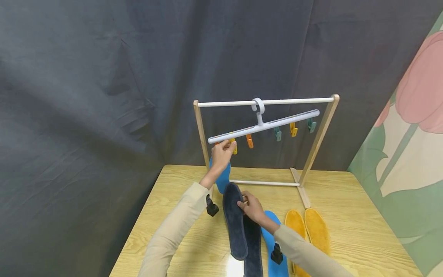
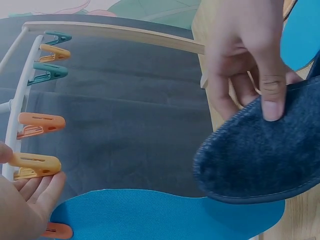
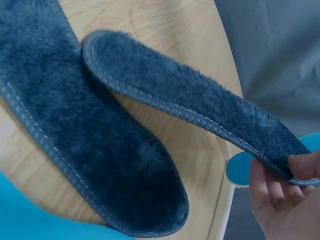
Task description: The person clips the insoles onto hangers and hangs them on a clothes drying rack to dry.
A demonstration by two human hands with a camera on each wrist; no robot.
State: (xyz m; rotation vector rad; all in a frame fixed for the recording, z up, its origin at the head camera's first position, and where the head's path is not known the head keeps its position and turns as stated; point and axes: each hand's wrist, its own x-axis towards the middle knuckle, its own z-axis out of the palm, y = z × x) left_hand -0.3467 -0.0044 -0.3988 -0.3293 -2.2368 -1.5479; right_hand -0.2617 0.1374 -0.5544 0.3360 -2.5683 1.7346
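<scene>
My left hand (image 1: pixel 222 156) pinches a yellow clothespin (image 2: pixel 37 162), thumb on one side and fingers on the other, under the low left end of a white hanger (image 1: pixel 270 125). In my right hand (image 1: pixel 253 209) is a dark blue fuzzy insole (image 1: pixel 235 227), gripped near its upper end between thumb and fingers. That insole is raised and tilted, apart from the clothespin. A bright blue insole (image 2: pixel 150 212) hangs from the orange clothespin (image 2: pixel 57 230) at the hanger's end, beside my left hand. A second dark fuzzy insole (image 3: pixel 95 115) lies on the table, partly under the held one.
The hanger hooks over the top bar of a wooden rack (image 1: pixel 318 140). Further clothespins, orange (image 1: pixel 250 141), teal (image 1: pixel 278 134) and yellow (image 1: pixel 293 129), hang along it. Another blue insole (image 1: pixel 273 231) and two yellow-orange insoles (image 1: pixel 317 231) lie on the table (image 1: pixel 187 215).
</scene>
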